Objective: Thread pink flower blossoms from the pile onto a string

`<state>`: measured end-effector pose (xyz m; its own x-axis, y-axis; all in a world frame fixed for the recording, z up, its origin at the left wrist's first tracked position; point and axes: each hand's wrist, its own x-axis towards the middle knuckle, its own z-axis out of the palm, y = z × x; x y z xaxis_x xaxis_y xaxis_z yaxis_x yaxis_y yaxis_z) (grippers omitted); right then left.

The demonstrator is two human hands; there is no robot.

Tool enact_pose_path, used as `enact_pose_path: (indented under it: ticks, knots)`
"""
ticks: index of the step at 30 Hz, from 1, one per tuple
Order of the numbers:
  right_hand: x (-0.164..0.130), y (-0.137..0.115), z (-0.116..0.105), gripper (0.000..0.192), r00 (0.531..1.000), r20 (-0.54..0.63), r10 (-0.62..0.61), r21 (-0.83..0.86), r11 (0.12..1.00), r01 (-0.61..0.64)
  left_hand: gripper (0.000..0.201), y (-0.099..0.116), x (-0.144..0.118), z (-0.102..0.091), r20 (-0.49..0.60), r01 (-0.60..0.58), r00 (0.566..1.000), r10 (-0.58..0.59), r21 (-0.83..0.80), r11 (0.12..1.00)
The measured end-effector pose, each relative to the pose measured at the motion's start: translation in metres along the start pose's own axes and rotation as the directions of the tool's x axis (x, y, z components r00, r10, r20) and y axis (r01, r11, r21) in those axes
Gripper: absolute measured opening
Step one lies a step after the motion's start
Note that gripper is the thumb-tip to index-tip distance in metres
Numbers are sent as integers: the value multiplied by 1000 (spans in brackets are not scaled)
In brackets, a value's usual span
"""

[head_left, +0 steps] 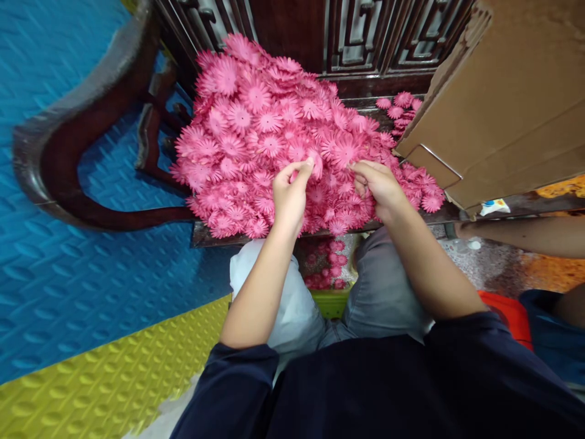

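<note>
A big heap of pink fabric flowers [256, 128] covers the seat of a dark wooden chair [210, 235]. My left hand [290, 192] is raised over the front of the heap, thumb and fingers pinched on a pink flower [315, 163]. My right hand [379, 186] rests on the heap just to the right, its fingers curled into the flowers; what it grips is hidden. Both forearms reach forward from my dark blue sleeves.
A brown cardboard box [493, 103] stands at the right, over the chair's seat edge. More pink flowers [326, 265] lie in a green container between my knees. Blue [82, 256] and yellow [100, 384] foam mats cover the floor at left. Another person's arm [525, 235] reaches in at right.
</note>
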<state>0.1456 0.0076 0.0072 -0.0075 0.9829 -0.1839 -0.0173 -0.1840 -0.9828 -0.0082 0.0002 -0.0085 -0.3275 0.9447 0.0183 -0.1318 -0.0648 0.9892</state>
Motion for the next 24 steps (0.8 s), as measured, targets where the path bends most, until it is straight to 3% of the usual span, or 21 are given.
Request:
enact_pose_path:
  ticks: [8,11,13,16,19,24]
  knots:
    - [1,3,-1,35,1000,15,-4,22,1000,4,14,-5,1,1,67,79,995,-77,-30,996]
    - [-1,0,0,32,1000,12,5,35,999,-5,19,2,3,-7,-23,-106,994,110,140,985]
    - [-2,-2,1,33,1000,16,14,30,999,-14,18,10,8,-16,-152,-243,940,305,328,913]
    - [-3,-3,2,36,999,22,25,15,1000,-25,20,16,22,-31,-238,-255,850,470,596,762]
    - [-3,-2,3,38,999,49,12,0,1000,-12,28,13,32,-37,-207,-198,861,464,705,681]
    - [-6,-3,6,37,998,54,28,6,1000,-28,29,6,16,-24,-75,-343,881,468,580,739]
